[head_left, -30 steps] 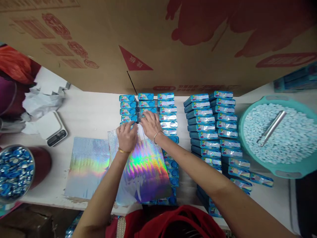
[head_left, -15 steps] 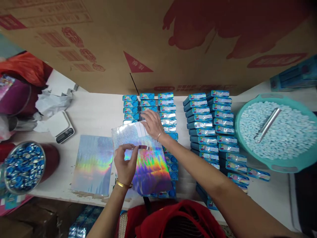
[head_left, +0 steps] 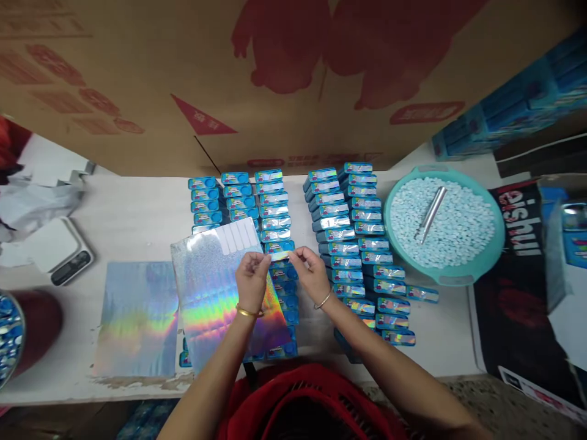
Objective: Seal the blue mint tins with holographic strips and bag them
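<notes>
A small shiny sticker strip is stretched between my two hands, above a column of blue tins. My left hand pinches its left end with thumb and fingers. At its right end, my right hand pinches it the same way. Beneath my left hand and wrist lies a holographic sticker sheet, tilted over some of the tins. Pale strip-shaped marks show near its top right corner. A second holographic sheet lies flat on the table to the left.
More tins stand in columns to the right. A turquoise basin holds pale blue pellets and a metal scoop. At left are a white scale and a red container of blue pieces. A large carton stands behind.
My right hand has come off the sheet's top edge and now grips the strip's other end. The left hand has carried the strip toward the tins. My view has swung right.
</notes>
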The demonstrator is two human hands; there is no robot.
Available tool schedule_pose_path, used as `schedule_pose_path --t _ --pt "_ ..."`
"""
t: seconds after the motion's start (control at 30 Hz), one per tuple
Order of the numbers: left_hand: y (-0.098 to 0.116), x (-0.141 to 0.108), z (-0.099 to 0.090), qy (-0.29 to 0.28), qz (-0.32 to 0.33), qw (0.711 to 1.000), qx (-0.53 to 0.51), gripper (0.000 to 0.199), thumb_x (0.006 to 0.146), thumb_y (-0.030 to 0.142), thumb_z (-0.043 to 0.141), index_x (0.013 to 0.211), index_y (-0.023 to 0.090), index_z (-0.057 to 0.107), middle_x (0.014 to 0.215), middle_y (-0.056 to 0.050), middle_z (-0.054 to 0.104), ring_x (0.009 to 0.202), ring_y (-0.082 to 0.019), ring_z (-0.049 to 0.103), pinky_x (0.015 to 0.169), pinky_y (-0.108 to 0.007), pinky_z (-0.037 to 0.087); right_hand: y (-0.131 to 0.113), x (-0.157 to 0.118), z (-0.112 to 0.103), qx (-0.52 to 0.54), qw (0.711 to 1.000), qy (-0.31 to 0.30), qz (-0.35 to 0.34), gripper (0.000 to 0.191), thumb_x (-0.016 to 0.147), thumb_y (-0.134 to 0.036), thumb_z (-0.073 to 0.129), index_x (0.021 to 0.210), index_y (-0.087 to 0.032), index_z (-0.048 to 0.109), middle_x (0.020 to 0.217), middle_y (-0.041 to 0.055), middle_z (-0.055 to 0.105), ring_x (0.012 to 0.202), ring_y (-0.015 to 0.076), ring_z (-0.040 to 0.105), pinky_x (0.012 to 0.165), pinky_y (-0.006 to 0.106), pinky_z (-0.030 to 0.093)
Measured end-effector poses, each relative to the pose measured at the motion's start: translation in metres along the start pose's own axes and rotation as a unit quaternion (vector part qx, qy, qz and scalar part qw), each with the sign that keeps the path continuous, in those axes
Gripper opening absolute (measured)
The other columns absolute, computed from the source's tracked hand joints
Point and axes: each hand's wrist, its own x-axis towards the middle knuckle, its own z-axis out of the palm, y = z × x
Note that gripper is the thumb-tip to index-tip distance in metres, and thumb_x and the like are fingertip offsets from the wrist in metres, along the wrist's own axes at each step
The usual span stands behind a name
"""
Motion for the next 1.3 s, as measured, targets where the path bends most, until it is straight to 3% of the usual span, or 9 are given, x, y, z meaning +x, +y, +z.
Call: schedule_pose_path --t 0.13,0.33,0.5,0.67,0.87,0.93,1.03,1.17,1.3 --pt "-0.01 0.014 0.02 0.035 0.133 0.973 0.185 0.011 0.074 0.024 0.067 0.067 0.02 0.06 0.082 -0.002 0.06 0.086 -0.019 0.057 0.082 -0.034 0.042 0.019 0.016 -0.02 -0.146 0.986 0.022 -0.074 0.025 0.091 -0.035 0.047 0.069 -0.022 0.05 0.068 0.0 0.052 0.072 0.0169 0.05 0.069 0.029 0.039" --pt "-0.02 0.023 0.034 0.045 0.141 0.916 0.372 0.008 0.077 0.025 0.066 0.071 0.02 0.063 0.095 -0.005 0.06 0.096 -0.025 0.054 0.081 -0.039 0.035 0.045 0.032 -0.024 -0.252 0.961 0.026 -0.114 0.024 0.092 -0.03 0.044 0.07 -0.022 0.051 0.072 0.0041 0.056 0.075 0.0204 0.05 0.072 0.033 0.039" --pt "-0.024 0.026 0.034 0.041 0.139 0.891 0.43 0.011 0.077 0.03 0.066 0.082 0.021 0.062 0.102 -0.007 0.058 0.099 -0.028 0.052 0.079 -0.039 0.035 0.061 0.034 -0.019 -0.223 0.971 0.028 -0.08 0.02 0.089 -0.033 0.048 0.077 -0.021 0.058 0.071 0.0031 0.055 0.074 0.0199 0.052 0.071 0.032 0.042" --pt "-0.019 0.031 0.032 0.072 0.104 0.886 0.446 0.051 0.07 0.04 0.072 0.11 0.017 0.052 0.111 -0.012 0.055 0.105 -0.032 0.05 0.082 -0.043 0.038 0.07 0.02 -0.013 -0.164 0.984 0.025 -0.059 0.031 0.092 -0.027 0.043 0.116 -0.02 0.061 0.08 0.0032 0.055 0.077 0.0184 0.054 0.071 0.031 0.046" --pt "-0.017 0.03 0.032 0.048 0.106 0.885 0.451 0.045 0.074 0.039 0.069 0.11 0.018 0.053 0.11 -0.012 0.056 0.103 -0.032 0.051 0.082 -0.043 0.04 0.069 0.008 -0.019 -0.328 0.936 -0.065 -0.108 0.053 0.086 -0.008 0.034 0.135 -0.018 0.053 0.086 0.0091 0.057 0.084 0.0241 0.05 0.077 0.038 0.043" --pt "-0.015 0.035 0.016 0.008 0.15 0.895 0.42 0.029 0.08 0.035 0.063 0.103 0.019 0.056 0.104 -0.01 0.058 0.1 -0.028 0.054 0.082 -0.04 0.041 0.057 0.013 -0.018 -0.367 0.92 -0.046 -0.13 0.053 0.088 -0.011 0.035 0.139 -0.014 0.047 0.094 0.0123 0.058 0.088 0.0263 0.049 0.08 0.04 0.042" --pt "-0.007 0.054 -0.033 0.008 0.224 0.892 0.393 0.02 0.09 0.028 0.047 0.104 0.019 0.058 0.103 -0.009 0.061 0.102 -0.023 0.055 0.088 -0.038 0.039 0.026 0.028 -0.003 -0.362 0.913 -0.013 -0.188 0.045 0.095 -0.021 0.035 0.137 -0.013 0.047 0.107 0.0142 0.057 0.097 0.027 0.048 0.085 0.04 0.039" --pt "-0.001 0.089 -0.107 0.065 0.223 0.84 0.491 0.033 0.091 0.029 0.044 0.119 0.021 0.059 0.126 -0.013 0.056 0.118 -0.028 0.046 0.095 -0.043 0.032 -0.01 0.054 0.05 -0.342 0.904 -0.064 -0.247 0.036 0.097 -0.027 0.036 0.125 -0.017 0.056 0.114 0.0129 0.057 0.104 0.0267 0.046 0.087 0.04 0.037" --pt "-0.013 0.111 -0.139 0.001 0.227 0.811 0.54 0.029 0.088 0.035 0.052 0.112 0.024 0.063 0.134 -0.011 0.053 0.124 -0.03 0.042 0.096 -0.043 0.03 -0.018 0.076 0.11 -0.369 0.875 -0.148 -0.275 0.032 0.096 -0.024 0.042 0.124 -0.019 0.057 0.122 0.0134 0.056 0.111 0.0286 0.043 0.091 0.042 0.033"
